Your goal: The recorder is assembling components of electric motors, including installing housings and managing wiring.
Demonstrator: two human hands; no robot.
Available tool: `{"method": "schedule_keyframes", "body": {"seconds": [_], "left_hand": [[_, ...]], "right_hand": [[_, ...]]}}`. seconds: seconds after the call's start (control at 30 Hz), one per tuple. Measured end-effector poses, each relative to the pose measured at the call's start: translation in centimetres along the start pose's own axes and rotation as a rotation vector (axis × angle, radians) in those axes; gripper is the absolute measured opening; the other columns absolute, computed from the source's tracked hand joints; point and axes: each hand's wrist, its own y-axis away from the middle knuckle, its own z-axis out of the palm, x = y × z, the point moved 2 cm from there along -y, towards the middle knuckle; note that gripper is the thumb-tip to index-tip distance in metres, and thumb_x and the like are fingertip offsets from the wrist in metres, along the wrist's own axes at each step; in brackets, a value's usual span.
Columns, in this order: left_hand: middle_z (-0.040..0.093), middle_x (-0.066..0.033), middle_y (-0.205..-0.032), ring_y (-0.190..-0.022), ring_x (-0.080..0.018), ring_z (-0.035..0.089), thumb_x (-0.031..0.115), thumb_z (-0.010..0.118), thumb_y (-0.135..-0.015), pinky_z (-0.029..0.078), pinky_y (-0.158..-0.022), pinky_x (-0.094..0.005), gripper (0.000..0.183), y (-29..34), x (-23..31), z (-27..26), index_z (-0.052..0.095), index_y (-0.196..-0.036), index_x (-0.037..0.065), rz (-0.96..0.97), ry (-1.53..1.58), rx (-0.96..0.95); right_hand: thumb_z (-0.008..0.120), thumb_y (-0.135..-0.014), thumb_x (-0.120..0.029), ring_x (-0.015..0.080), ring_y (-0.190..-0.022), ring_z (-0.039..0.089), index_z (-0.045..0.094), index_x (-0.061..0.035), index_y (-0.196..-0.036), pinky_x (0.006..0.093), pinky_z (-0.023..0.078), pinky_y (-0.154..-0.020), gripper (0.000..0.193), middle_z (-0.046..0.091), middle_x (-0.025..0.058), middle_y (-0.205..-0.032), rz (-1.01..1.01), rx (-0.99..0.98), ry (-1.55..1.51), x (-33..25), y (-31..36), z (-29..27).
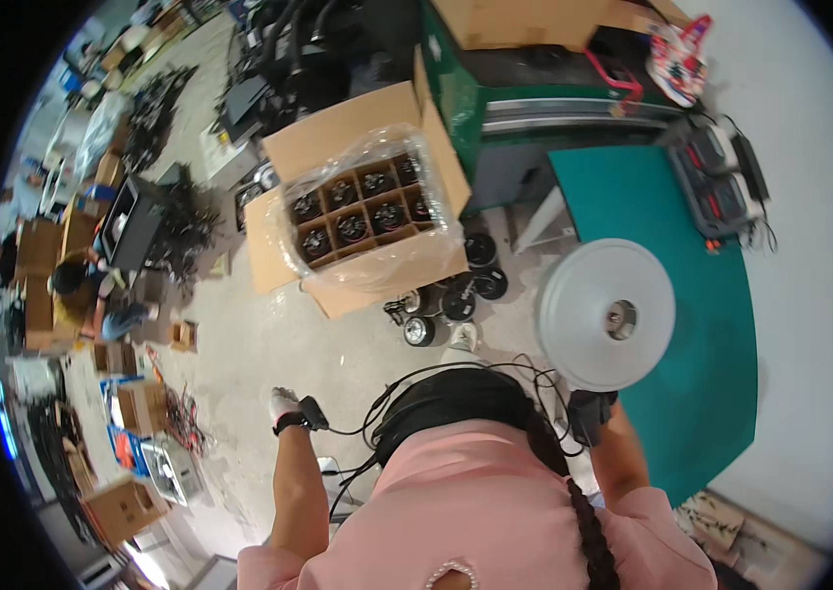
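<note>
My left hand, in a pale glove, hangs out to the left over the floor. It looks loosely open, and I see nothing in it; a black device is strapped at its wrist. On the right, a round grey disc-shaped housing with a hollow hub in its middle stands out over the edge of the teal table. My right hand is at the near edge of this housing. Its fingers are hidden beneath the rim and behind a dark wrist device, so their grip cannot be made out.
Ahead stands an open carton with plastic lining and dividers holding black round parts. Several black wheel-like parts lie on the floor beside it. Black cables loop around my waist. A grey device sits by the wall; a co-worker crouches far left.
</note>
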Motion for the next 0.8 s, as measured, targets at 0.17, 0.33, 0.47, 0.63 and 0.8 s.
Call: {"method": "schedule_keyframes", "body": {"seconds": [0.17, 0.33, 0.47, 0.63, 0.8], "left_hand": [[0.058, -0.0012, -0.084, -0.074, -0.0137, 0.055, 0.019, 0.054, -0.089, 0.047, -0.072, -0.0269, 0.012, 2.8, -3.1, -0.5, 0.056, -0.092, 0.008, 0.051, -0.044, 0.213], [0.056, -0.0004, -0.073, -0.058, -0.0131, 0.052, 0.020, 0.059, -0.087, 0.047, -0.057, -0.0260, 0.013, 5.3, -3.1, -0.6, 0.056, -0.082, 0.008, 0.023, -0.045, 0.373], [0.056, -0.0020, -0.073, -0.058, -0.0135, 0.051, 0.018, 0.059, -0.087, 0.047, -0.056, -0.0249, 0.010, 3.3, -1.5, -0.7, 0.057, -0.086, 0.008, 0.015, -0.030, 0.427], [0.053, -0.0007, -0.064, -0.048, -0.0101, 0.045, 0.020, 0.058, -0.088, 0.038, -0.042, -0.0206, 0.018, -2.4, 3.1, 2.1, 0.054, -0.074, 0.010, -0.061, -0.188, 0.342], [0.054, -0.0008, -0.066, -0.050, -0.0082, 0.048, 0.012, 0.055, -0.087, 0.040, -0.043, -0.0195, 0.008, -11.9, 8.5, 9.2, 0.057, -0.080, 0.009, -0.049, -0.325, 0.163]], "right_hand": [[0.059, -0.082, -0.023, 0.0152, -0.101, 0.056, 0.046, -0.0025, -0.125, 0.0293, 0.048, -0.083, 0.049, 0.056, 0.0069, -0.116, 0.042, 0.025, 0.120, -1.2, -4.4, 1.2], [0.058, -0.082, -0.022, 0.0148, -0.101, 0.056, 0.046, -0.0029, -0.125, 0.0289, 0.047, -0.084, 0.049, 0.055, 0.0063, -0.116, 0.129, 0.047, 0.222, -0.5, -7.7, 3.3], [0.058, -0.081, -0.021, 0.0145, -0.102, 0.055, 0.046, -0.0031, -0.126, 0.0285, 0.046, -0.085, 0.049, 0.055, 0.0059, -0.116, 0.189, 0.084, 0.339, 1.7, -10.4, 5.8], [0.058, -0.080, -0.019, 0.0115, -0.098, 0.053, 0.045, -0.0043, -0.125, 0.0265, 0.045, -0.084, 0.050, 0.054, 0.0025, -0.109, 0.396, 0.058, 0.801, 8.6, -16.9, 12.0], [0.071, -0.070, -0.017, 0.0219, -0.095, 0.054, 0.047, -0.0022, -0.112, 0.0332, 0.044, -0.083, 0.051, 0.052, 0.0093, -0.105, 0.051, -0.145, 1.692, 18.3, -26.6, 16.9]]}}
